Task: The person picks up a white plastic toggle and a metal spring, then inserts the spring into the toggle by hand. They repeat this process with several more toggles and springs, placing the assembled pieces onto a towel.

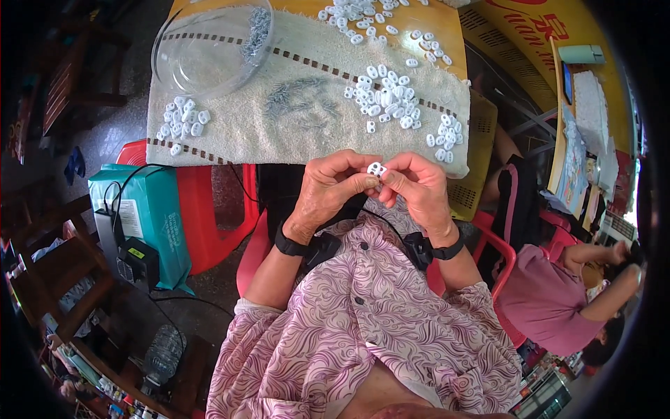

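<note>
My left hand (333, 187) and my right hand (420, 190) meet just off the near edge of the towel. Their thumbs and forefingers pinch a small white plastic piece with dark openings (377, 169) between them. Beyond them, a beige towel (230, 136) covers the table. Thin grey metal bits (300, 98) lie spread in its middle. More white pieces sit in a large heap (387, 98) at the right, a smaller group (445, 137) near the right corner, and another group (183, 120) at the left.
A clear round tub (199, 77) with grey metal bits (258, 31) stands at the far left of the table. Further white pieces (356, 14) lie on the bare wood beyond. A teal bag (164, 237) and red stool (209, 230) are at left. Another person (551, 300) sits at right.
</note>
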